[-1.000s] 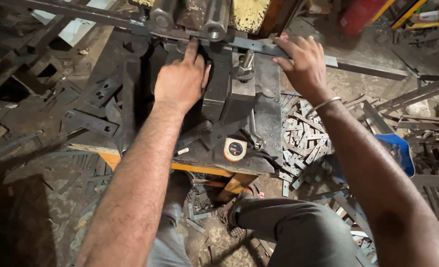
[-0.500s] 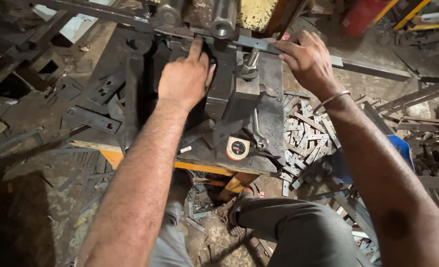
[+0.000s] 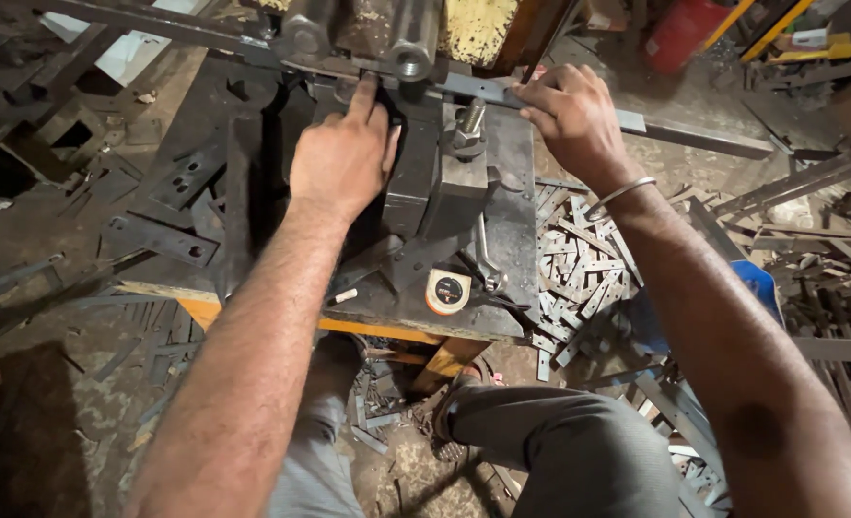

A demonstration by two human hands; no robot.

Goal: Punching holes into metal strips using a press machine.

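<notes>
Flat steel bar (image 3: pixel 579 104), thin, grey, under both hands.

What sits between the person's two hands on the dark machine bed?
In the head view, between the left hand and the right hand stand a grey steel roller and an upright threaded bolt on a dark steel block; the long flat steel strip spans the gap.

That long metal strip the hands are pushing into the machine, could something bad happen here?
Maybe. The left hand has a finger right by the machine's rollers, so it might get pinched. The right hand grips the flat metal strip bare, and its edge could cut. The pile of cut metal pieces beside the knee could scratch too.
</notes>
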